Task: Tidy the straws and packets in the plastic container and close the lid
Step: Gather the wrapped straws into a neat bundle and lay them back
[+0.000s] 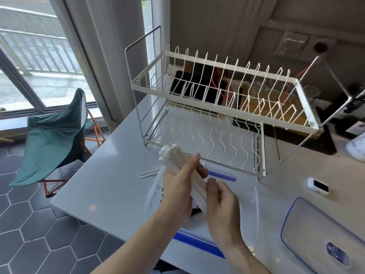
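A thick bundle of paper-wrapped straws [177, 157] is held slanted above the clear plastic container [248, 196], which has blue clip edges. My left hand [177, 186] grips the bundle around its middle. My right hand [221, 206] holds the bundle's lower end. A few loose clear-wrapped straws [152, 189] hang below the left hand, and one single wrapped straw [148, 173] lies on the counter to the left. The container's lid [320, 232], clear with a blue rim, lies on the counter at the right. Packets inside the container are mostly hidden by my hands.
A two-tier wire dish rack [215, 107] stands right behind the container. A small white device [318, 185] sits right of it. The grey counter [102, 184] ends at the left, above a hexagon-tiled floor with a green folding chair [57, 139].
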